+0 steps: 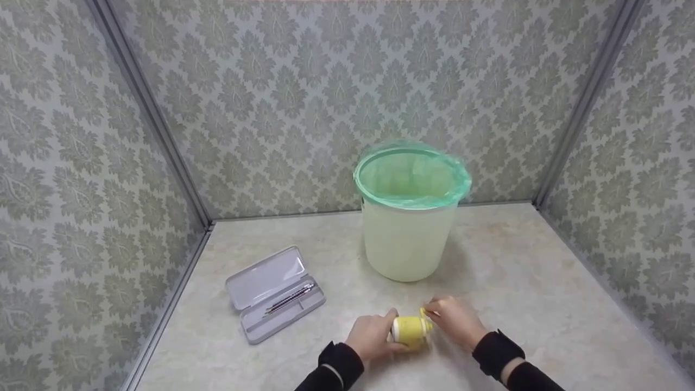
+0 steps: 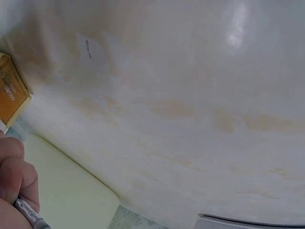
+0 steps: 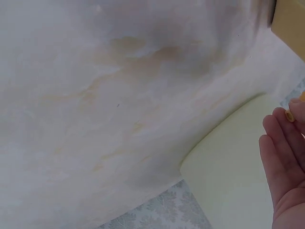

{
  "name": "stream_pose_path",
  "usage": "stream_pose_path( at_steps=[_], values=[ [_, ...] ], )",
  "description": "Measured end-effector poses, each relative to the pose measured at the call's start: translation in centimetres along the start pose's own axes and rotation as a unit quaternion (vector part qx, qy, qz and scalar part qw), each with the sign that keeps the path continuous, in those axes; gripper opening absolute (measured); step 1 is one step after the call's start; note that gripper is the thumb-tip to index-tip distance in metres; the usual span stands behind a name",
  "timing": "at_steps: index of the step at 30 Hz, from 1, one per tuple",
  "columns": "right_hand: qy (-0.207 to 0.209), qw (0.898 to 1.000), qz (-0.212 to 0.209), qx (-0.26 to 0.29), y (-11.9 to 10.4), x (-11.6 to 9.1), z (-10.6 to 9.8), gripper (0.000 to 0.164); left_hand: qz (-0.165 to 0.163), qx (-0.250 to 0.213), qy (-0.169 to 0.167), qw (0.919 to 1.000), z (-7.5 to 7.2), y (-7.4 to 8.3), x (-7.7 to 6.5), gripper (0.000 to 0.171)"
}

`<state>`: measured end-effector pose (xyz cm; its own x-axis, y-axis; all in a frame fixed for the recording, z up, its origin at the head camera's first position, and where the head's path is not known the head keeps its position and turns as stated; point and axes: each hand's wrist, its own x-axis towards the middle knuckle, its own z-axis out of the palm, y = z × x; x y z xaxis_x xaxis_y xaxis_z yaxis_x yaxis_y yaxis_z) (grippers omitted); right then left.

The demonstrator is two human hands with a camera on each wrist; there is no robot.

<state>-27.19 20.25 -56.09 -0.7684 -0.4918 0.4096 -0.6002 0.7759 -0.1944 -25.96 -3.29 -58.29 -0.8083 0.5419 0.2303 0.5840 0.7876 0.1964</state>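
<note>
My left hand grips a yellow pencil sharpener with a white face at the front centre, thumb above and fingers below. In the left wrist view the orange-yellow sharpener body shows lettering. A silver patterned rod, apparently a pencil, sticks out from the curled left fingers; where its other end goes is hidden. On the sharpener's far side, my right hand pinches the small yellow crank handle between thumb and fingertip. The other right fingers are held fairly straight.
Behind the hands stands a pale bin lined with a green bag. To the left lies an open grey pencil case, with a few pencils in its tray. Patterned panels surround the marbled tabletop.
</note>
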Motion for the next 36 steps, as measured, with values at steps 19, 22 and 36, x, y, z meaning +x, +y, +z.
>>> stream_pose_path(
  at_steps=[19,22,36],
  values=[
    [-0.046,0.996,0.029,0.065,-0.6,-3.0,1.6,0.011,0.008,0.017,0.014,0.9997,-0.1,0.0,-0.3,0.059],
    [-0.057,0.993,0.031,0.103,-0.7,-3.6,1.4,0.005,0.007,0.028,0.015,0.9995,-0.1,0.0,-0.3,0.059],
    [-0.085,0.989,0.021,0.121,-1.7,-4.8,0.0,0.006,-0.004,0.007,-0.01,0.9999,-0.1,-0.1,0.0,0.06]
  ],
)
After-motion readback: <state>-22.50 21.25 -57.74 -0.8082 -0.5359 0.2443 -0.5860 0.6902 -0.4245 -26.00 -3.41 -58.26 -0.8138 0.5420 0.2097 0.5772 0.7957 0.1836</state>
